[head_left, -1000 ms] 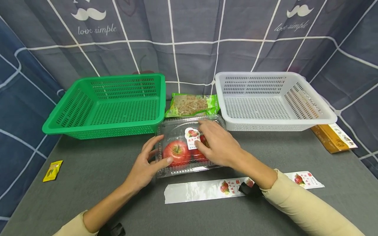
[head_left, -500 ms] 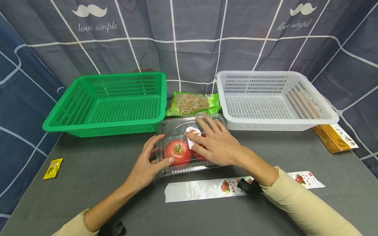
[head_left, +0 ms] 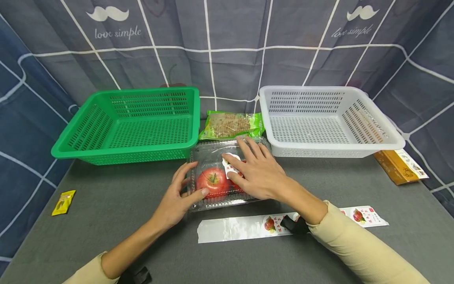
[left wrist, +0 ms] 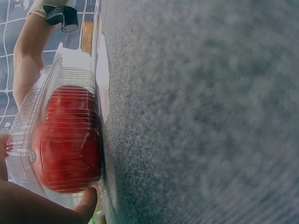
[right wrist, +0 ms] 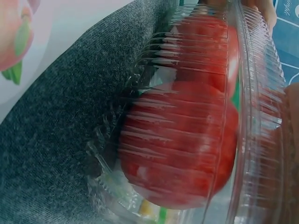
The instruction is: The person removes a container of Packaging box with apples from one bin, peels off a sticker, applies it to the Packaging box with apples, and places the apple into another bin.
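Observation:
A clear plastic clamshell box (head_left: 207,152) with two red apples inside lies mid-table. The nearer apple to the left hand (head_left: 213,182) shows its stem through the lid; the other (right wrist: 180,144) is mostly under the right hand in the head view. My left hand (head_left: 175,199) grips the box's left end, thumb over the lid's front corner and fingers along the side. My right hand (head_left: 264,175) rests flat on the lid with spread fingers, partly covering a white fruit sticker (head_left: 229,167).
Behind the box lies a green snack packet (head_left: 230,126), between a green basket (head_left: 124,154) and a white basket (head_left: 333,150). A sticker strip (head_left: 234,230) runs along the front, under the right forearm. A brown carton (head_left: 399,167) stands right; a yellow sachet (head_left: 64,202) lies left.
My right hand has gone from curled fingers near the sticker to spread fingers lying over the lid and part of the sticker. The left hand and the box have stayed in place.

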Demonstrator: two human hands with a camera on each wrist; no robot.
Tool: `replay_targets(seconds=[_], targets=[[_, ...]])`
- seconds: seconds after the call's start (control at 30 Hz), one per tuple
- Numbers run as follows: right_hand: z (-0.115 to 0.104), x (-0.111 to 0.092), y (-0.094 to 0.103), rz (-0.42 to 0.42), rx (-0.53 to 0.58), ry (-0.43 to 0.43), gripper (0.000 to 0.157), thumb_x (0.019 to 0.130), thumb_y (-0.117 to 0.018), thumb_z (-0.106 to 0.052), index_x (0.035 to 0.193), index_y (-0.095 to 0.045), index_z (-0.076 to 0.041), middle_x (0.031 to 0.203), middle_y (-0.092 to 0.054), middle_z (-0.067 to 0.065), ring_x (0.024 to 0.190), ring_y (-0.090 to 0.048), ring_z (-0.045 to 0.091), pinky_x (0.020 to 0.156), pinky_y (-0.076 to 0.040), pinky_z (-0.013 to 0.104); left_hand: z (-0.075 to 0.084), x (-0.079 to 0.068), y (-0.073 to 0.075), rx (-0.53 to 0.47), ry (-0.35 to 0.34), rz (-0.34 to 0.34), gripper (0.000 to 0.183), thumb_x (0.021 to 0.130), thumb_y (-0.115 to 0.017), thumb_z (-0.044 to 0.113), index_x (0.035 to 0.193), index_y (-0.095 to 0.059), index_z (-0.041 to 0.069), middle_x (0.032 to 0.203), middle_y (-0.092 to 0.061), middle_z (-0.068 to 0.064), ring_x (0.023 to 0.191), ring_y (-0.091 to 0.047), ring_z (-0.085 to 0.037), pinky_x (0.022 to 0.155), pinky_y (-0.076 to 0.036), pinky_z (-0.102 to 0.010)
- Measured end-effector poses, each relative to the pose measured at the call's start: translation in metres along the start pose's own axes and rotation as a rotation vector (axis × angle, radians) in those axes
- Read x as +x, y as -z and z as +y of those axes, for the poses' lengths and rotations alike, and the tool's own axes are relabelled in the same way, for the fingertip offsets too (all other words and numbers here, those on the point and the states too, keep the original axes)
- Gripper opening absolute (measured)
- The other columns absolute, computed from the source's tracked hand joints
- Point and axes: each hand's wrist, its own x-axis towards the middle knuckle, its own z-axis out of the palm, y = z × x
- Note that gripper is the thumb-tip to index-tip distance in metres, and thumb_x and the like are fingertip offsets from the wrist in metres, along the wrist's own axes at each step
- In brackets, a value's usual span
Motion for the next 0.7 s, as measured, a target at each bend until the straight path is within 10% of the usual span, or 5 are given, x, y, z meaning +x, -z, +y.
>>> replay_targets(seconds=[0.33,0.7], targets=[[-0.0013,0.0017,-0.0028,0.067,0.022,0.01,0.054,0.104,-0.029,-0.047,0.152,-0.042,-0.024,0.164,-0.01,0.01,0.149,-0.002,0.031,0.116,-0.009,0.055,0.0011,-0.001,0.0,0.012,0.007,0.004,0.07,0.092,-0.07,0.02,0.152,-0.034,0.015,0.161,-0.01,-0.009,0.137,-0.027,-0.048,0.101,-0.037,-0.062],[0.0022,-0.0001,-0.0062,0.295,0.108,0.046,0.044,0.091,-0.045,-0.024,0.125,-0.068,-0.007,0.146,-0.047,0.016,0.135,-0.041,0.034,0.113,-0.026,0.05,0.0002,-0.0012,0.0011,0.05,-0.008,0.02,0.072,0.091,-0.071,0.021,0.153,-0.034,0.017,0.161,-0.011,-0.011,0.134,-0.029,-0.05,0.098,-0.041,-0.059]])
